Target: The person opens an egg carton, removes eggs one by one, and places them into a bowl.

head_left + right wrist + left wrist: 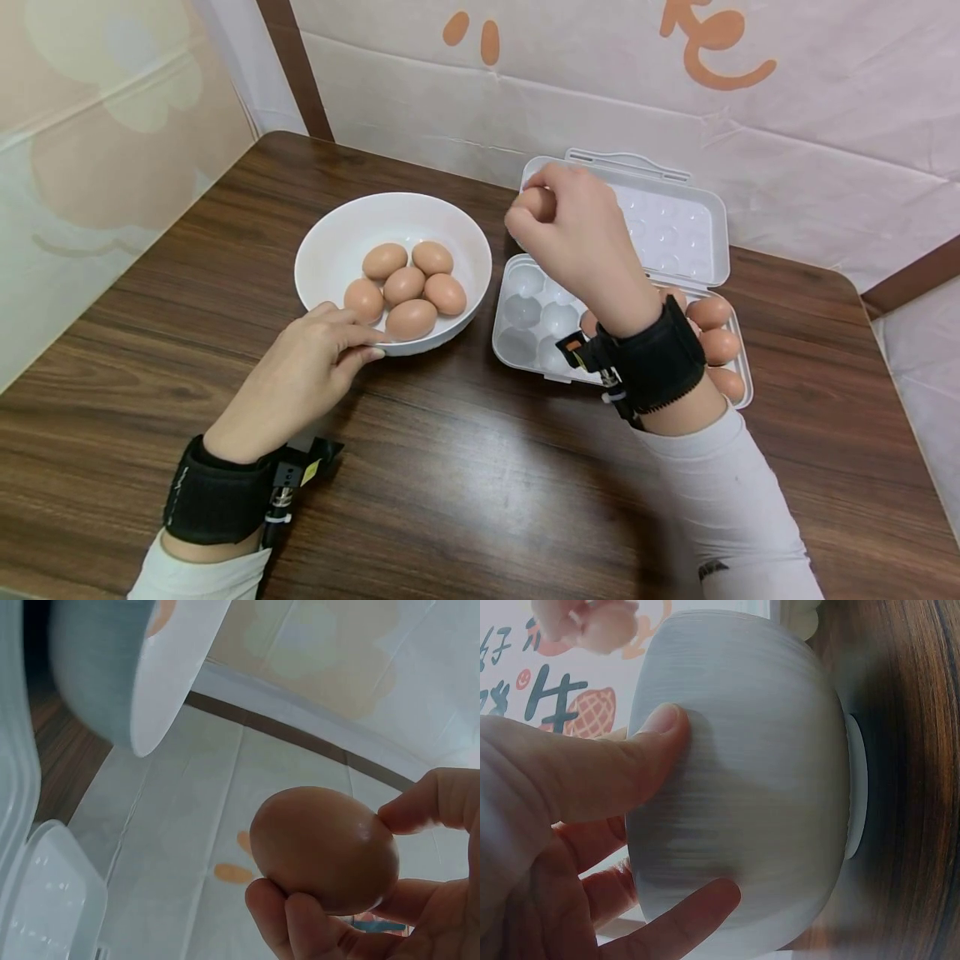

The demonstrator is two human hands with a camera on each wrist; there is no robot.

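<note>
A white bowl point(330, 225) holds several brown eggs point(408, 287). My left hand point(367, 346) rests against the bowl's near outer wall. In the left wrist view the thumb point(656, 731) and a straight finger point(705, 900) press on the bowl point(780, 772). My right hand point(528, 196) is raised above the open egg carton point(510, 275), to the right of the bowl. It pinches one brown egg point(536, 204) between thumb and fingertips. In the right wrist view that egg point(322, 851) sits in the fingers point(442, 795), clear of everything.
The carton's clear lid point(675, 225) lies open towards the wall. Brown eggs point(712, 329) fill its right-hand cups, while the left cups point(536, 312) are bare. A brown wooden table point(465, 483) carries everything. Printed fabric panels point(825, 125) enclose the back and left.
</note>
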